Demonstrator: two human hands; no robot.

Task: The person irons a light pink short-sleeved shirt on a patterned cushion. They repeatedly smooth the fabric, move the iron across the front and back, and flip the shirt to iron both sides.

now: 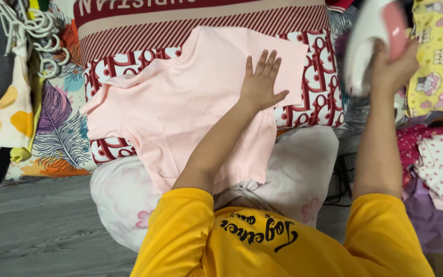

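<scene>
shirt spot: pink shirt [180,102] lies flat on the red-and-white pillow [319,87], lower part hanging over the pillow's near edge onto a white flowery cushion [303,169].
long way: shirt runs from far right corner to near left, sleeve poking out left.
left hand [260,84]: flat on the shirt's right side, fingers [262,61] spread wide, holding nothing (just pressing).
right hand [393,66]: up in the air past the pillow's right edge, fingers wrapped round a white and pink iron [370,36].
which way: shirt is left of the iron; left hand is nearer, touching it.
look: soft, pale pink, smooth w/ few creases.
around: clothes piles on the right, hangers [32,31] far left.
</scene>
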